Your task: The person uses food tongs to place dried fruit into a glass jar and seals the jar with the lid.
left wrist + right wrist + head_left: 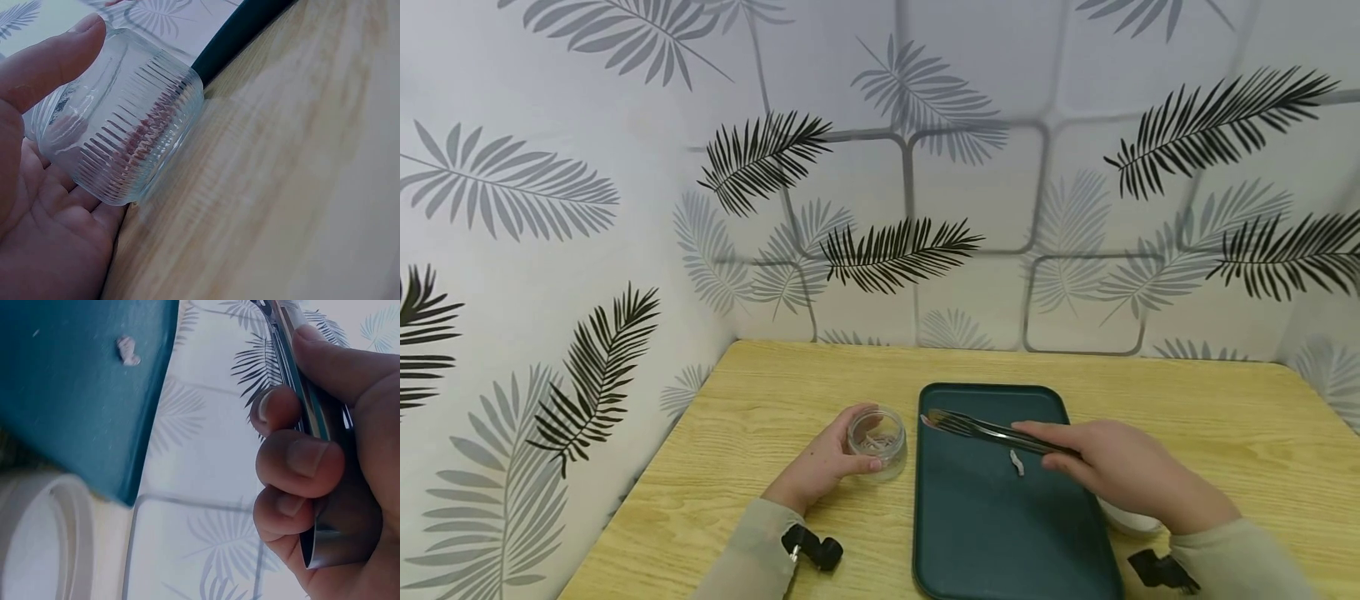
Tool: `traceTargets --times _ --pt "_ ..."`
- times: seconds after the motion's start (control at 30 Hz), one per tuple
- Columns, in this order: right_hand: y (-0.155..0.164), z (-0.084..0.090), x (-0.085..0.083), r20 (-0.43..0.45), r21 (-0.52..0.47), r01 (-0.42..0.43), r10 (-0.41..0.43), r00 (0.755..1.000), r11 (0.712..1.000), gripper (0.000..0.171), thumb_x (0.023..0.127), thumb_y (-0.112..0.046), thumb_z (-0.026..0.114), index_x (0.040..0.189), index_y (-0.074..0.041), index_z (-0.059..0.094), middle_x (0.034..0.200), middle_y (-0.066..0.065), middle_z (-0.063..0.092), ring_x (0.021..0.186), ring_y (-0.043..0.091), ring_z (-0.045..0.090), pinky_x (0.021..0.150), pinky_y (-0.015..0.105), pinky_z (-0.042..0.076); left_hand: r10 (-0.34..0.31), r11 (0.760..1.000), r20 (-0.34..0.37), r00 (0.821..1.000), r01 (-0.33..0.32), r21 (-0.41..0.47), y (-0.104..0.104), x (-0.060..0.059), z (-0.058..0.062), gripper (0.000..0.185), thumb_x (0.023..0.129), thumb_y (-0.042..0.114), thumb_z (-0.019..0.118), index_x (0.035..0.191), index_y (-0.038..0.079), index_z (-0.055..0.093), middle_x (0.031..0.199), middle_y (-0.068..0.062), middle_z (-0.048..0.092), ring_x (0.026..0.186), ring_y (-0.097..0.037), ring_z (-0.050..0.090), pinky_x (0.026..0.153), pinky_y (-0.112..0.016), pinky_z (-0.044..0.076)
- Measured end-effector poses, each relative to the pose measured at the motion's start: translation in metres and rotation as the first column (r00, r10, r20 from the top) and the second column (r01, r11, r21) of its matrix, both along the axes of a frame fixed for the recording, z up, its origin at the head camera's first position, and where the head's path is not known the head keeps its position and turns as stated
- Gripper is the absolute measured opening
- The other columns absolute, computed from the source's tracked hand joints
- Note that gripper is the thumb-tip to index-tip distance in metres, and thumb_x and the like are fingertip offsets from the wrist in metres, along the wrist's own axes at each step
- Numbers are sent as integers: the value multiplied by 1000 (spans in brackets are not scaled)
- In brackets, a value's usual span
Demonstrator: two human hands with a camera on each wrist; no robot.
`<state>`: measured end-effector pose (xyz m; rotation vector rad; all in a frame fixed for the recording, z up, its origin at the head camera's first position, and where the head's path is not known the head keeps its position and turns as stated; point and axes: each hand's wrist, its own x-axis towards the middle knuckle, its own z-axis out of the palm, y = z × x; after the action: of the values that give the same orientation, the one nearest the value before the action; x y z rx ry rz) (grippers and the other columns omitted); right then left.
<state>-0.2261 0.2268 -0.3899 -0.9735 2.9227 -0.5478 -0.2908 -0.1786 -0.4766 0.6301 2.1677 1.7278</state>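
My left hand (820,468) grips a small ribbed glass jar (877,442) standing on the wooden table (760,417), just left of a dark green tray (992,533). In the left wrist view the thumb (50,62) and palm wrap the jar (125,137), which has something pale inside. My right hand (1120,471) holds metal tongs (985,429) over the tray, tips pointing left toward the jar. The right wrist view shows fingers (300,456) curled round the tongs (312,406). A small white piece (1017,461) lies on the tray, under the tongs.
A white round lid or dish (1131,521) sits by the tray's right edge, partly hidden under my right wrist; it shows again in the right wrist view (44,544). Leaf-patterned walls (880,208) close in the table at the back and left.
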Motion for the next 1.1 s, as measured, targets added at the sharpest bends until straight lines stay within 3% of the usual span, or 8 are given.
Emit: traceTargets --times 0.17,0.4,0.63,0.97,1.1 --pt "-14 3 -4 -13 10 2 -2 1000 1000 53 101 -50 54 151 -36 49 61 -20 45 49 1 34 56 27 36 0 1000 3 1000 0 2 0 0 0 81 90 19 79 156 19 33 157 -11 39 143 -25 38 110 -44 34" --pt "-32 6 -8 -47 2 -33 33 998 999 51 101 -49 54 151 -36 49 89 -29 63 55 -2 43 59 29 38 5 1000 6 1000 -5 -15 -1 1 0 81 89 21 80 156 18 34 156 -9 41 143 -25 39 109 -42 35" --pt "-46 9 -10 -63 19 -50 51 997 999 52 102 -48 53 152 -37 47 72 -26 52 55 -1 43 56 28 37 2 1000 6 1000 -2 -5 -1 0 0 79 91 17 78 156 17 33 157 -9 40 145 -25 36 111 -46 34" --pt "-54 10 -12 -41 25 -46 47 998 999 55 100 -45 58 153 -36 46 70 -20 53 52 0 42 52 27 36 -6 1000 -3 1000 6 4 0 0 1 76 92 13 77 155 15 35 157 -11 39 145 -28 35 109 -43 35" --pt "-52 8 -12 -47 22 -45 46 998 999 56 100 -44 60 153 -36 45 70 -23 53 50 0 41 52 27 36 -2 1000 -12 1000 2 -11 0 0 1 77 92 15 77 156 15 33 157 -10 39 145 -28 36 110 -43 35"
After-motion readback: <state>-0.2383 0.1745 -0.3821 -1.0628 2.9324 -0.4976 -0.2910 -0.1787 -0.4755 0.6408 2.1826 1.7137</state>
